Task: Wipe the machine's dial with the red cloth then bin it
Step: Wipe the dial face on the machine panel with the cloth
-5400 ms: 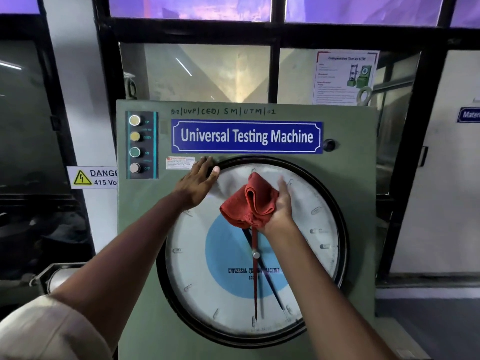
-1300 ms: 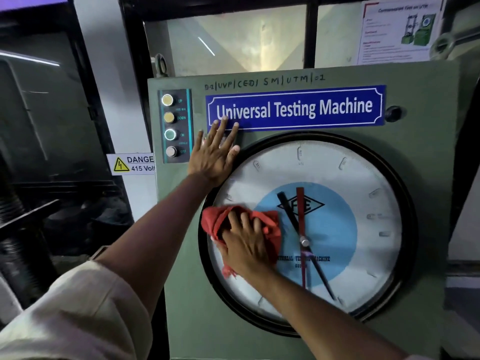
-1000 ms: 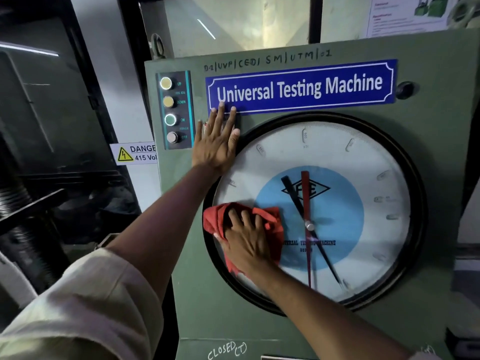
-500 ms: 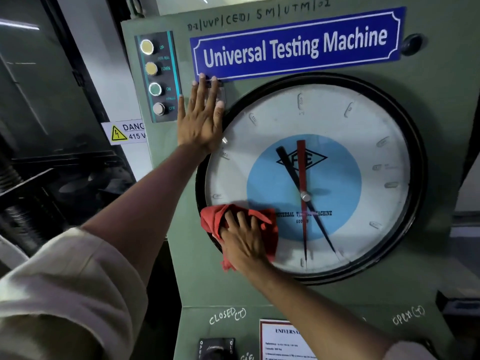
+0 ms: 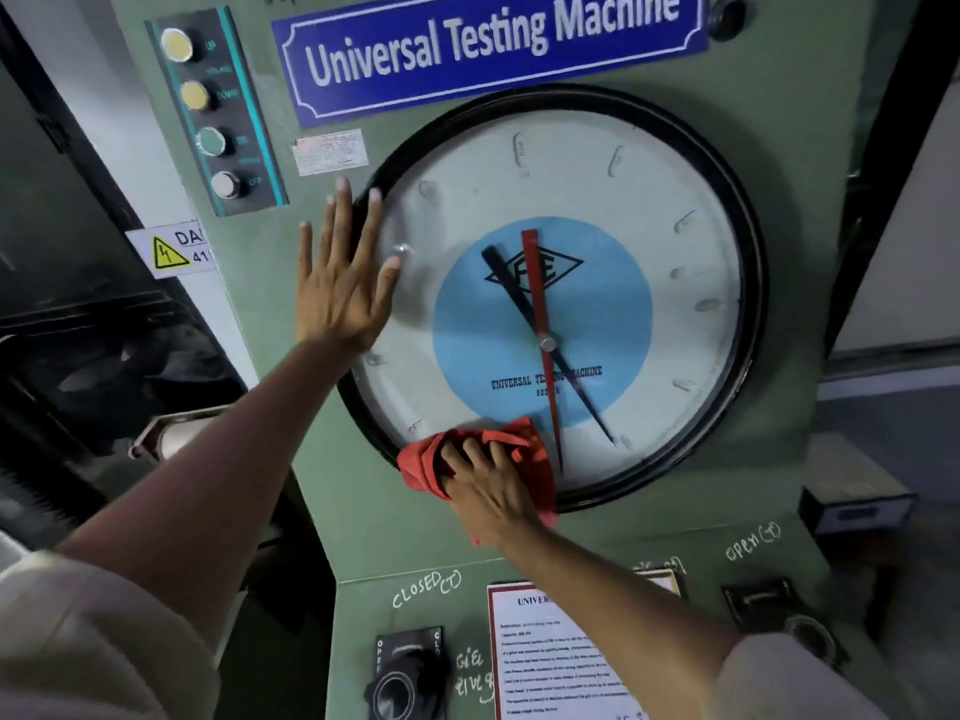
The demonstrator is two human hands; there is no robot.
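The green machine's big round dial [image 5: 675, 210] has a black rim, a white face, a blue centre and a red and a black needle. My right hand [image 5: 488, 491] presses the crumpled red cloth [image 5: 421, 467] against the dial's bottom left edge, fingers spread over the cloth. My left hand [image 5: 343, 283] lies flat and open on the dial's left rim, fingers pointing up, holding nothing. No bin is in view.
A button strip [image 5: 213, 111] with several round buttons sits upper left, under it a yellow danger sign [image 5: 171, 249]. A blue nameplate [image 5: 493, 44] is above the dial. Below are two black valve knobs [image 5: 408, 678] [image 5: 779, 615] and a printed notice [image 5: 556, 662].
My right hand has slid the red cloth down from the dial's left side to its bottom edge. My left hand dropped from the nameplate to the dial's left rim. The camera tilted downward.
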